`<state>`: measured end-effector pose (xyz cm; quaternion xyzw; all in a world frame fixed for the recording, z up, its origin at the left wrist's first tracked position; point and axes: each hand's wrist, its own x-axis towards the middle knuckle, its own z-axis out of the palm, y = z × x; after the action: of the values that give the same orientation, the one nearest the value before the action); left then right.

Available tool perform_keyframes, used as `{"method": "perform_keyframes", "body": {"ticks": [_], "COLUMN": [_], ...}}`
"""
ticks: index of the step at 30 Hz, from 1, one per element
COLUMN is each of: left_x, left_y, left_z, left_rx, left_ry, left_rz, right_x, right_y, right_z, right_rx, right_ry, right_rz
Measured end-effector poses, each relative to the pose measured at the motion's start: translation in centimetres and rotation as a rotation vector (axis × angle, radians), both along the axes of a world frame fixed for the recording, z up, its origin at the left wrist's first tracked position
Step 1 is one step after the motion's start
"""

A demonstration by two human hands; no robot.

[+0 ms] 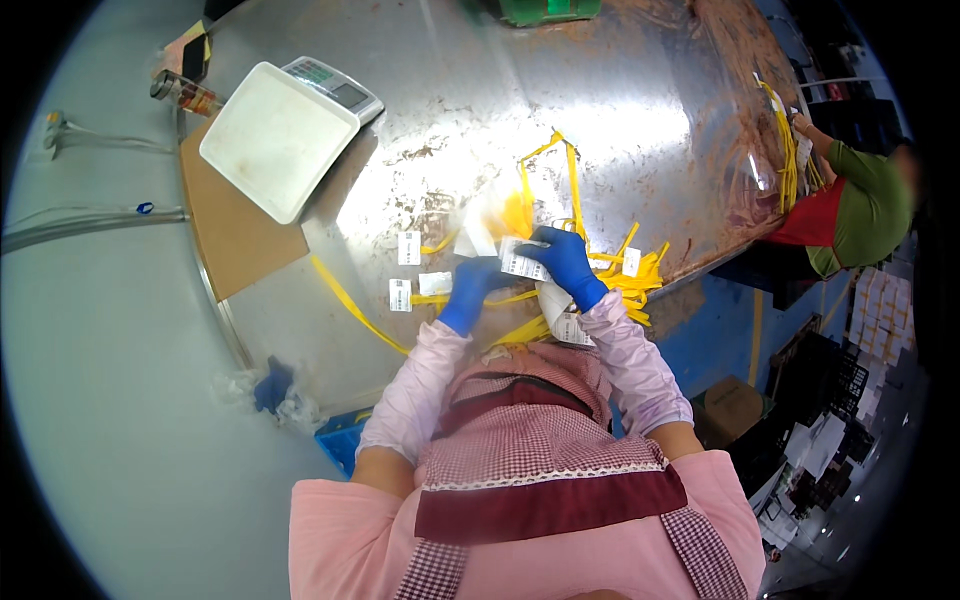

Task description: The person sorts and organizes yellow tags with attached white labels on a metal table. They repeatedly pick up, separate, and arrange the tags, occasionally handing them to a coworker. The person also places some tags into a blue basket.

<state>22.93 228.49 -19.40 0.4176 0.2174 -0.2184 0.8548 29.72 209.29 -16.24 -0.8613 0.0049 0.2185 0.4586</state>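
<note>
My right hand (pixel 566 262), in a blue glove, is closed on a white printed label (pixel 522 262) above the metal table. My left hand (pixel 472 292), also gloved in blue, is just left of it, its fingers blurred and partly hidden. A blurred white-and-yellow shape (pixel 485 220) is behind them. Yellow straps (pixel 640 283) lie heaped beside my right hand, and a curl of printed labels (pixel 568 326) hangs below it. Several tags (pixel 408 248) lie to the left, some on straps.
A white scale (pixel 280 140) sits on cardboard (pixel 230 250) at the table's (pixel 420 90) left. A green bin (pixel 545 8) is at the back. At the right edge a co-worker (pixel 860 205) handles yellow straps (pixel 785 150). Crumpled blue gloves and plastic (pixel 273 385) lie near the front left.
</note>
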Motion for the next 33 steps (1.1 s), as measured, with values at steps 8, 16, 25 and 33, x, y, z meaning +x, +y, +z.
{"method": "perform_keyframes", "body": {"ticks": [8, 16, 25, 33], "left_x": [0.1, 0.0, -0.2, -0.1], "left_y": [0.0, -0.2, -0.7, -0.3], "left_z": [0.6, -2.0, -2.5, 0.0], "left_rx": [0.111, 0.137, 0.212, 0.2], "left_ry": [-0.066, -0.031, -0.089, -0.17], "left_rz": [-0.059, -0.028, -0.051, -0.089], "right_x": [0.7, 0.7, 1.1, 0.8], "right_y": [0.0, 0.1, -0.4, 0.3], "right_z": [0.1, 0.7, 1.4, 1.6], "right_rx": [-0.063, -0.075, -0.024, -0.028], "right_ry": [-0.015, 0.035, 0.061, 0.066], "right_rz": [0.078, 0.049, 0.066, 0.04]}}
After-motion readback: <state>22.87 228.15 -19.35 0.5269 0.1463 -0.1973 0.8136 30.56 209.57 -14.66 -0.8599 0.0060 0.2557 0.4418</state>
